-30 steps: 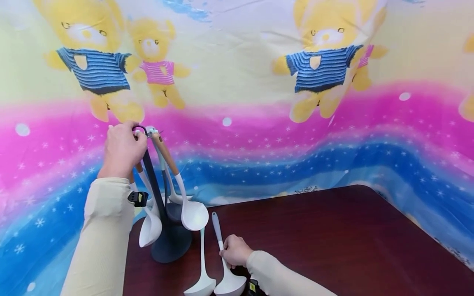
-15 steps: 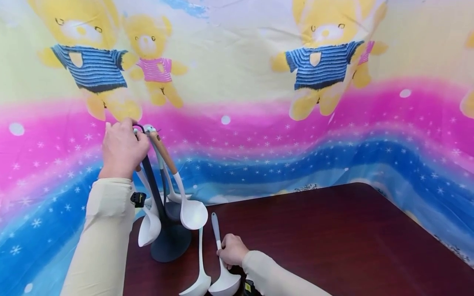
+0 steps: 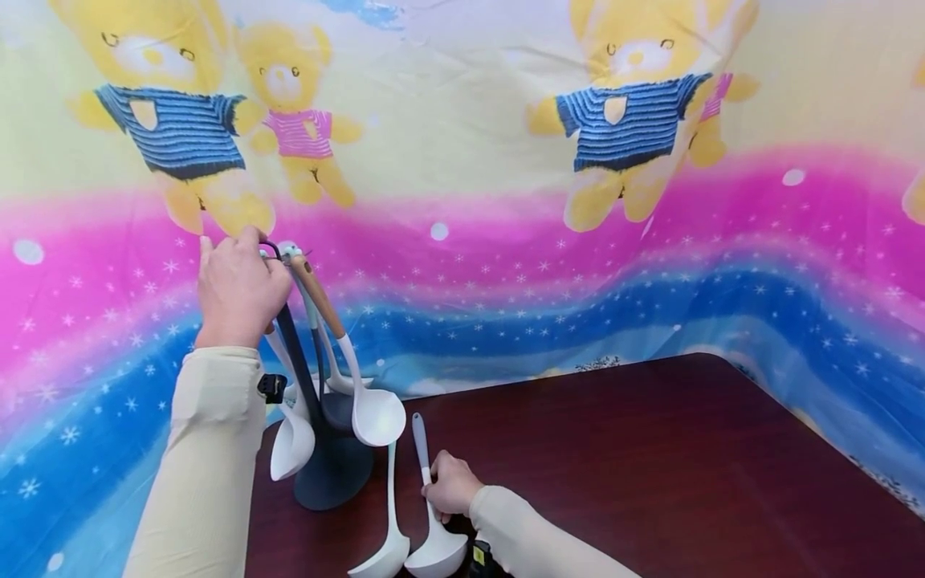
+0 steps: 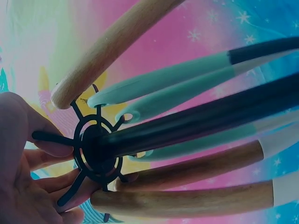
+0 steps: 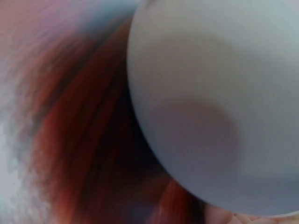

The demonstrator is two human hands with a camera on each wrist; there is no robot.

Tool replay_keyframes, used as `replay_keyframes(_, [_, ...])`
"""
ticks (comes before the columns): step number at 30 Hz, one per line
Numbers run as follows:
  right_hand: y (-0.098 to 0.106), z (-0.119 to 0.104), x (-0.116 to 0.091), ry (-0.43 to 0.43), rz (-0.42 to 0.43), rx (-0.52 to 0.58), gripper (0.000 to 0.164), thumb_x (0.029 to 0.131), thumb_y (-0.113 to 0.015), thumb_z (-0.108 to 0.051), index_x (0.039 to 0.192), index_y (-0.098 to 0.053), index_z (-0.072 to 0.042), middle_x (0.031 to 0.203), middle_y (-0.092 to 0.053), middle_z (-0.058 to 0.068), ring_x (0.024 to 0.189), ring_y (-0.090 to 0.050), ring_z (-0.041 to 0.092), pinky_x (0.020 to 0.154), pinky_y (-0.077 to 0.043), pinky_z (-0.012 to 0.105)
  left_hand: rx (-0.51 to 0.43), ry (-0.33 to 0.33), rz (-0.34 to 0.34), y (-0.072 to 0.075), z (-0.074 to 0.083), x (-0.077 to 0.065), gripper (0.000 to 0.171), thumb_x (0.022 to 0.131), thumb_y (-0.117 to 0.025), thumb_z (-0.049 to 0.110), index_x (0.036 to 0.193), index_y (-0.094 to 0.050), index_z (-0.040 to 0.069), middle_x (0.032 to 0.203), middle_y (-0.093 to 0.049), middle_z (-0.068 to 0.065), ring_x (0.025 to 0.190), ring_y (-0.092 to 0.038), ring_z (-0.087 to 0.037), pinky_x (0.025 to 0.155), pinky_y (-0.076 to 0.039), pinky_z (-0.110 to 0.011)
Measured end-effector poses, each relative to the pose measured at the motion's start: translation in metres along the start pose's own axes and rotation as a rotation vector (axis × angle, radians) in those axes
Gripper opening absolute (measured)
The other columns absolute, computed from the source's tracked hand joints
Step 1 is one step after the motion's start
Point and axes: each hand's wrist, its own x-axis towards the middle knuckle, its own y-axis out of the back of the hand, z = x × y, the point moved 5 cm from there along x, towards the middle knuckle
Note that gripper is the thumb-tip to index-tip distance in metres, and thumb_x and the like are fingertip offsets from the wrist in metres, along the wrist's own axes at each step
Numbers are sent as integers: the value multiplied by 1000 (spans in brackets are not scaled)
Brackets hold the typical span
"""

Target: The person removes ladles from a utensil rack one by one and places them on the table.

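A dark utensil stand [image 3: 334,482] rises at the table's left, hung with several ladles and other utensils. My left hand [image 3: 240,293] grips its top; in the left wrist view, the fingers [image 4: 49,189] reach round the hook ring [image 4: 83,161]. A white ladle with a wooden handle [image 3: 320,297] hangs on the stand's right side. My right hand [image 3: 454,485] pinches a white ladle with a grey handle end [image 3: 421,437], lying along the table. That ladle's bowl [image 5: 210,84] fills much of the right wrist view. Left of it lies another white ladle [image 3: 393,498], bowls side by side.
The dark red-brown table [image 3: 614,457] stretches to the right. Behind it hangs a cloth backdrop [image 3: 462,144] printed with bears. Another white utensil [image 3: 292,445] hangs low at the stand's left. In the left wrist view, green handles [image 4: 163,79] hang beside wooden ones [image 4: 187,198].
The head view has tilted slightly. The two lower ladles and my right hand appear slightly further left in it. Both hands keep their holds.
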Motion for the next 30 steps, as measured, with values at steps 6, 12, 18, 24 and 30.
replay_keyframes(6, [-1, 0, 4, -1, -3, 16, 17, 83, -63, -3, 90, -47, -1, 52, -55, 10, 30, -45, 9, 35, -46, 28, -1, 22, 6, 1, 0, 2, 40, 87, -43, 14, 121, -49, -6, 90, -53, -27, 100, -48, -47, 116, 1, -49])
replay_keyframes(12, [-3, -5, 0, -32, -37, 69, 18, 82, -62, -1, 89, -46, -1, 49, -55, 9, 30, -45, 9, 34, -46, 28, -18, 26, 2, 3, -5, -2, 39, 87, -45, 14, 120, -48, -6, 92, -53, -27, 103, -47, -47, 116, 3, -49])
replay_keyframes(18, [0, -20, -7, -108, -217, 159, 22, 82, -65, -2, 93, -46, -1, 66, -62, 20, 37, -51, 10, 41, -51, 30, -25, 54, 14, 8, -15, -9, 41, 86, -46, 14, 121, -47, -7, 92, -53, -28, 105, -46, -49, 116, 3, -51])
replay_keyframes(24, [22, -45, -4, -54, -203, 44, 30, 83, -68, -10, 104, -48, -2, 78, -55, 12, 48, -58, 22, 49, -53, 37, -16, 38, 8, 5, -8, -5, 43, 87, -43, 14, 124, -46, -7, 99, -53, -28, 109, -45, -49, 114, 4, -55])
replay_keyframes(30, [42, -83, 7, 61, -112, 77, 28, 84, -66, -10, 107, -50, -4, 73, -58, 12, 53, -58, 24, 47, -52, 35, -14, 27, 5, -2, 1, -3, 43, 88, -42, 13, 126, -45, -6, 101, -54, -29, 111, -45, -48, 113, 4, -56])
